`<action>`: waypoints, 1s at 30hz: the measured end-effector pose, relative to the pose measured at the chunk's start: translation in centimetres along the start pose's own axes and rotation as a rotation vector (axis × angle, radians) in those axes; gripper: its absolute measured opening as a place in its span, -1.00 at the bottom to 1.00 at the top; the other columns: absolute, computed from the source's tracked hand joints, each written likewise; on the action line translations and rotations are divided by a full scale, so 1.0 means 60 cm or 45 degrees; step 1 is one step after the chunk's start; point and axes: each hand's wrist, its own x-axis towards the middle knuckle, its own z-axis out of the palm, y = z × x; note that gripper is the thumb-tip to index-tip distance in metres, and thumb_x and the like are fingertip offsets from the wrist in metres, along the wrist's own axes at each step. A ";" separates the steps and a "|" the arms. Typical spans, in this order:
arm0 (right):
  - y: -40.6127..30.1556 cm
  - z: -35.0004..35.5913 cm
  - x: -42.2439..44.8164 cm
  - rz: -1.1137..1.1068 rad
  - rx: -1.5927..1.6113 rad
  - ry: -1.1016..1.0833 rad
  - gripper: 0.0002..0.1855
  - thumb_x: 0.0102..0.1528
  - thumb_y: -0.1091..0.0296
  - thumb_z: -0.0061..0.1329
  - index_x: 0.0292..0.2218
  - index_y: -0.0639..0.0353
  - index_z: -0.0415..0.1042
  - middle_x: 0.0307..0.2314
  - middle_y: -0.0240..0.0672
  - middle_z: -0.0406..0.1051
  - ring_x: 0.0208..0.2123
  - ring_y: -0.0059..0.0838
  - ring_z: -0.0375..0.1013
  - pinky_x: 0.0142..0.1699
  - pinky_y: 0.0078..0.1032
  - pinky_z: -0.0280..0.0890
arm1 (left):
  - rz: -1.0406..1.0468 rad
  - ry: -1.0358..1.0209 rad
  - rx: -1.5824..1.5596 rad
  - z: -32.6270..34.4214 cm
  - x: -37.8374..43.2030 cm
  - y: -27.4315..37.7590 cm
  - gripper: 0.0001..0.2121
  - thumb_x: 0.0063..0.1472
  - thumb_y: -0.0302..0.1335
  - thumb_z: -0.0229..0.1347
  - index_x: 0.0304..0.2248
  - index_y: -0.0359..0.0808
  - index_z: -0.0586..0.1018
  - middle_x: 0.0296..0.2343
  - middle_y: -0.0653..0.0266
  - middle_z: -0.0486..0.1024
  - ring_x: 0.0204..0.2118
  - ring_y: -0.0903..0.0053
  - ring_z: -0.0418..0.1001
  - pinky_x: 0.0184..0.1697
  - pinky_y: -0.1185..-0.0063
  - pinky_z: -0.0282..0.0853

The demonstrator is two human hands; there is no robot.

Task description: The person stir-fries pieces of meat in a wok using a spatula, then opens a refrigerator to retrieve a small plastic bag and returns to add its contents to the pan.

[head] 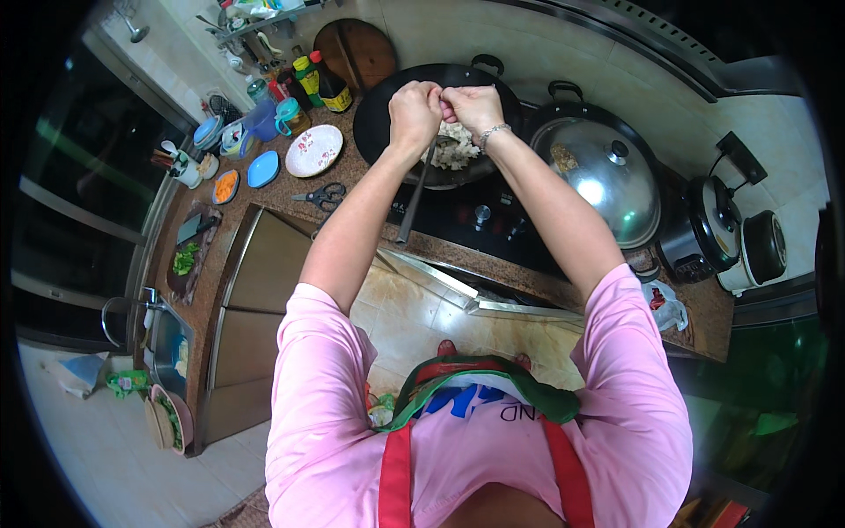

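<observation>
My left hand (414, 113) and my right hand (473, 107) meet above a large black wok (377, 109), fingers curled and fingertips together. Anything pinched between them is hidden by the fingers. Below lies a pale, clumped heap of what looks like cooked rice (457, 156), partly covered by my hands. A metal cooking utensil rests in this heap, its dark handle (412, 208) slanting over the wok's near rim towards me. The wok stands on a black glass gas hob (455, 210) with a metal knob.
A second wok with a domed metal lid (604, 178) stands right, beside an electric cooker (703, 231). Leftward are a floral plate (315, 151), scissors (325, 196), a blue dish (263, 169), chopped orange food (226, 186), sauce bottles (332, 86) and a cleaver (189, 228) on a chopping board.
</observation>
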 end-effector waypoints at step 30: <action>0.060 0.021 0.118 0.604 0.472 0.168 -0.90 -0.08 0.49 0.03 -0.57 0.32 0.50 -0.69 -0.33 0.45 -0.75 -0.67 0.29 -0.66 -0.64 0.16 | 0.122 -0.123 0.030 0.063 0.047 -0.109 -0.85 0.11 -0.45 0.09 -0.43 -0.35 0.64 -0.51 0.00 0.55 -0.44 0.17 0.55 -0.29 0.36 0.44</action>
